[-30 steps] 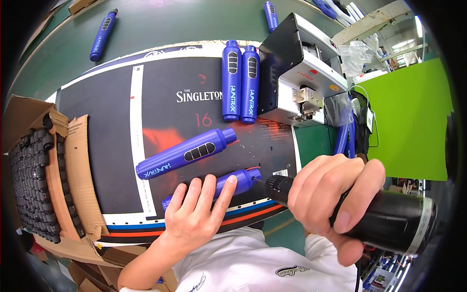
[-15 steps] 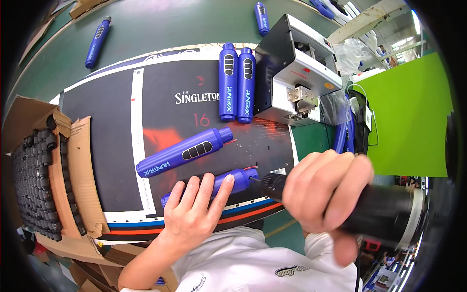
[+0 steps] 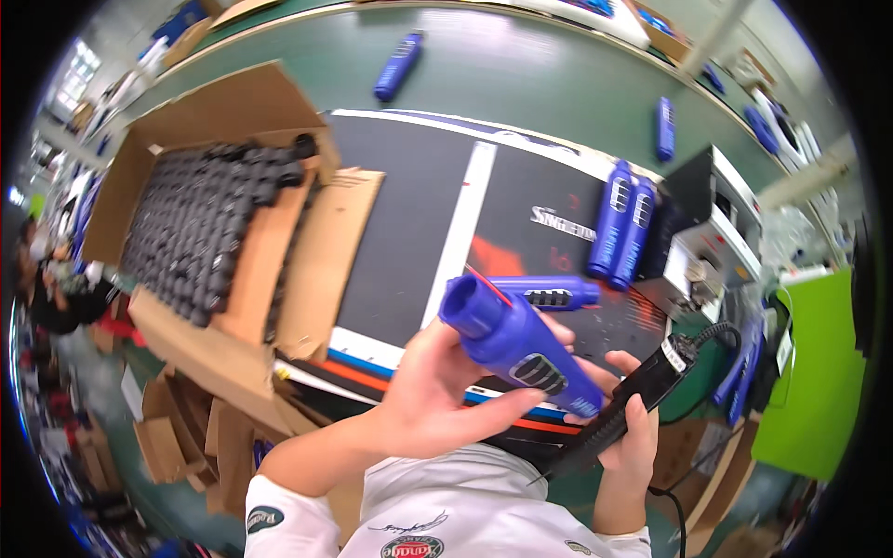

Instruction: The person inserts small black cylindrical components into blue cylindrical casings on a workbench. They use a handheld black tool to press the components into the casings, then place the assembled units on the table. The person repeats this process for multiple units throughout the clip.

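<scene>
In my left hand [image 3: 433, 391] is a blue-purple tube-shaped handle [image 3: 521, 339], tilted with its open socket end up and toward me. A thin red wire shows at that end, and a dark button panel sits on its side. My right hand [image 3: 637, 432] is closed around a black electric screwdriver [image 3: 642, 381], its bit pointing down to the lower left and its cord at the upper end. The screwdriver lies close by the handle's lower end; whether they touch I cannot tell. Behind, a second blue handle [image 3: 588, 292] rests on the black mat [image 3: 409, 232], partly hidden.
Two blue handles [image 3: 609, 219] lie side by side near a white-and-black bench machine [image 3: 716, 232]. At left an open cardboard box [image 3: 233, 102] holds rows of black parts [image 3: 200, 223]. Farther back, single handles [image 3: 398, 67] lie on the green table [image 3: 521, 65]. A lime-green panel [image 3: 814, 372] stands right.
My left hand has lifted the handle off the mat and turned its socket end up. The screwdriver has left the handle's end and now points down. The view has swung left.
</scene>
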The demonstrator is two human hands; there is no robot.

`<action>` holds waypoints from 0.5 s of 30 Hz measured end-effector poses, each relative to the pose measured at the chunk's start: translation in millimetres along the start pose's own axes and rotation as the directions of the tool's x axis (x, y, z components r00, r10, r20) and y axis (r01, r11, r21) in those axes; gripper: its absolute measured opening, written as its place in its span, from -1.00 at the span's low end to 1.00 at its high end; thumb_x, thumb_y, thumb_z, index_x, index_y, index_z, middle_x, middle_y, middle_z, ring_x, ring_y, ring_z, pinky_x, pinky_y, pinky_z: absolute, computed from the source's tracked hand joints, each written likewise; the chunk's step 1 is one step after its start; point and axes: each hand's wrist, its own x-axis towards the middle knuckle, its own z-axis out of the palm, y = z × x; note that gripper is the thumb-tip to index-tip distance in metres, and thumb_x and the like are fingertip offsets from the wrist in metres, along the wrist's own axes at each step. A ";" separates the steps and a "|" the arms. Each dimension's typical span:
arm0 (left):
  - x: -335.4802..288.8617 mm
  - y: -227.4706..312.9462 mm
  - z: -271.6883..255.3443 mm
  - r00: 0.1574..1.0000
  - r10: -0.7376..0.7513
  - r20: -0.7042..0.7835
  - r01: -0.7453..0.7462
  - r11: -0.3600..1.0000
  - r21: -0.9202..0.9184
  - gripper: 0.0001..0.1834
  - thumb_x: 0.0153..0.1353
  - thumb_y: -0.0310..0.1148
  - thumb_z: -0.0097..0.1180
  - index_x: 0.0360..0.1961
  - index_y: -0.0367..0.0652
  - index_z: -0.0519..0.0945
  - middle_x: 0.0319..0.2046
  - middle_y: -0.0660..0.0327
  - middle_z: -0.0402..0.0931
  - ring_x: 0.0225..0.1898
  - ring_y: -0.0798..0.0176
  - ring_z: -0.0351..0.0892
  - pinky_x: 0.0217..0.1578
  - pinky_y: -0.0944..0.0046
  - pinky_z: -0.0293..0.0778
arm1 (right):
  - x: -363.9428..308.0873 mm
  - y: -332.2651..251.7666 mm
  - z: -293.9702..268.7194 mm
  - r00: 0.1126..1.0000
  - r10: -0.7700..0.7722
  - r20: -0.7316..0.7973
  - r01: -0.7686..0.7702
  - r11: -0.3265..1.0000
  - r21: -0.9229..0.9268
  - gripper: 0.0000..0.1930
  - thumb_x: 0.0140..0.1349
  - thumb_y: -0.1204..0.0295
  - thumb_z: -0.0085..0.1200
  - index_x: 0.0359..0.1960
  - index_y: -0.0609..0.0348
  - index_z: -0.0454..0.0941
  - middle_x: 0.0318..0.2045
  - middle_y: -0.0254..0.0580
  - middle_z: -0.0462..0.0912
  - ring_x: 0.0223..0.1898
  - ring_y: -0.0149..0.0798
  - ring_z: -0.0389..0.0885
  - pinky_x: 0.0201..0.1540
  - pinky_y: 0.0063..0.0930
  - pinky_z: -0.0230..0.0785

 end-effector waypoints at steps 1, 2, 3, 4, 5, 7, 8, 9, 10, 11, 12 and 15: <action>-1.8 -1.2 -0.5 0.999 0.037 0.016 -0.037 0.999 0.007 -0.43 0.14 -0.70 0.16 0.18 -0.29 0.27 0.09 -0.09 0.46 0.19 -0.01 0.48 0.19 -0.04 0.43 | 1.3 3.4 0.1 0.998 0.018 0.063 -0.018 1.000 -0.005 -0.49 0.35 0.32 0.03 0.22 0.34 0.20 0.04 0.45 0.51 -0.10 0.06 0.70 -0.09 -0.19 0.66; -3.2 -2.9 -1.6 0.996 0.075 0.038 -0.075 0.997 0.008 -0.42 0.13 -0.72 0.16 0.17 -0.26 0.28 0.10 -0.07 0.45 0.21 -0.03 0.46 0.21 -0.05 0.41 | 2.1 7.9 0.7 0.997 0.031 0.077 -0.034 0.999 0.031 -0.51 0.34 0.33 0.05 0.19 0.32 0.22 0.00 0.40 0.53 -0.13 0.03 0.70 -0.11 -0.21 0.66; -8.7 -5.9 -3.3 0.993 0.112 0.031 -0.113 0.993 0.023 -0.40 0.14 -0.70 0.17 0.20 -0.25 0.26 0.10 -0.06 0.46 0.22 -0.03 0.46 0.23 -0.04 0.38 | 2.9 13.8 1.4 0.995 0.045 0.090 -0.052 0.996 0.068 -0.53 0.33 0.35 0.07 0.17 0.31 0.24 -0.04 0.35 0.56 -0.17 0.00 0.71 -0.14 -0.23 0.66; -11.7 -1.7 -4.5 0.996 0.084 0.032 -0.086 0.993 0.076 -0.39 0.13 -0.69 0.20 0.20 -0.26 0.28 0.12 -0.05 0.45 0.22 -0.02 0.46 0.23 -0.02 0.38 | 3.6 17.1 2.0 0.994 0.053 0.092 -0.062 0.993 0.105 -0.55 0.32 0.36 0.09 0.14 0.30 0.26 -0.08 0.30 0.58 -0.20 -0.03 0.71 -0.17 -0.25 0.66; -14.5 4.9 -6.3 0.998 0.053 0.031 -0.057 0.990 0.129 -0.38 0.12 -0.67 0.22 0.21 -0.27 0.29 0.13 -0.05 0.45 0.22 -0.01 0.46 0.23 -0.01 0.37 | 5.8 18.0 11.4 0.998 0.054 0.020 -0.056 0.991 0.124 -0.57 0.27 0.40 0.16 0.09 0.23 0.28 -0.20 0.10 0.61 -0.33 -0.13 0.68 -0.29 -0.32 0.61; -16.1 40.6 -18.7 0.994 -0.002 0.106 -0.060 0.819 0.570 -0.38 0.07 -0.61 0.33 0.18 -0.32 0.40 0.16 -0.01 0.47 0.21 0.03 0.47 0.20 0.10 0.39 | 6.2 23.0 7.7 0.999 0.018 -0.040 -0.012 0.989 0.149 -0.55 0.25 0.41 0.19 0.11 0.20 0.28 -0.21 0.06 0.60 -0.34 -0.16 0.66 -0.32 -0.35 0.56; -16.6 47.9 -34.7 0.980 0.178 0.088 -0.178 0.589 0.788 -0.44 0.00 -0.62 0.36 0.09 -0.32 0.51 0.11 0.01 0.53 0.17 0.05 0.52 0.15 0.16 0.44 | 5.5 22.3 3.7 0.997 -0.007 -0.077 0.019 0.988 0.152 -0.53 0.24 0.42 0.20 0.11 0.19 0.27 -0.21 0.03 0.60 -0.35 -0.17 0.65 -0.33 -0.36 0.54; -15.4 59.1 -57.9 0.953 0.282 0.108 -0.198 0.313 0.929 -0.51 -0.03 -0.65 0.33 0.01 -0.31 0.56 -0.02 0.01 0.59 0.01 0.10 0.61 0.00 0.21 0.52 | 4.7 17.8 -2.3 0.998 -0.030 -0.061 0.038 0.991 0.131 -0.51 0.23 0.43 0.22 0.13 0.15 0.26 -0.14 -0.01 0.59 -0.26 -0.18 0.65 -0.30 -0.40 0.52; -12.8 74.7 -75.1 0.932 0.362 0.020 -0.059 0.097 0.993 -0.58 -0.01 -0.66 0.29 -0.05 -0.28 0.58 -0.14 0.04 0.61 -0.17 0.15 0.62 -0.16 0.22 0.54 | 5.8 13.9 -6.7 0.997 -0.034 -0.075 0.043 0.992 0.121 -0.51 0.23 0.44 0.21 0.14 0.13 0.26 -0.11 -0.03 0.58 -0.23 -0.18 0.64 -0.29 -0.41 0.51; -9.0 78.4 -112.0 0.876 0.480 -0.035 0.030 0.017 0.999 -0.67 0.08 -0.60 0.25 -0.07 -0.27 0.57 -0.21 0.07 0.58 -0.28 0.17 0.57 -0.27 0.23 0.50 | 6.2 10.2 -9.8 0.996 -0.027 -0.083 0.036 0.994 0.106 -0.51 0.23 0.44 0.21 0.15 0.12 0.26 -0.08 -0.05 0.57 -0.20 -0.19 0.63 -0.27 -0.42 0.50; -1.7 91.0 -129.6 0.860 0.509 -0.030 0.124 -0.152 0.981 -0.71 0.15 -0.50 0.23 -0.07 -0.26 0.57 -0.26 0.08 0.54 -0.31 0.13 0.56 -0.28 0.23 0.48 | 6.3 7.6 -12.4 0.995 -0.022 -0.092 0.030 0.995 0.093 -0.51 0.23 0.45 0.20 0.16 0.10 0.26 -0.05 -0.07 0.56 -0.18 -0.20 0.62 -0.26 -0.43 0.50; 14.9 91.0 -177.6 0.866 0.495 -0.076 0.279 -0.352 0.893 -0.63 0.19 -0.26 0.27 -0.03 -0.21 0.58 -0.25 0.10 0.50 -0.24 0.04 0.57 -0.25 0.15 0.48 | 5.7 7.4 -9.2 0.993 -0.005 -0.121 0.022 0.990 0.139 -0.46 0.26 0.47 0.18 0.24 0.01 0.25 0.01 -0.21 0.54 -0.11 -0.25 0.63 -0.28 -0.47 0.48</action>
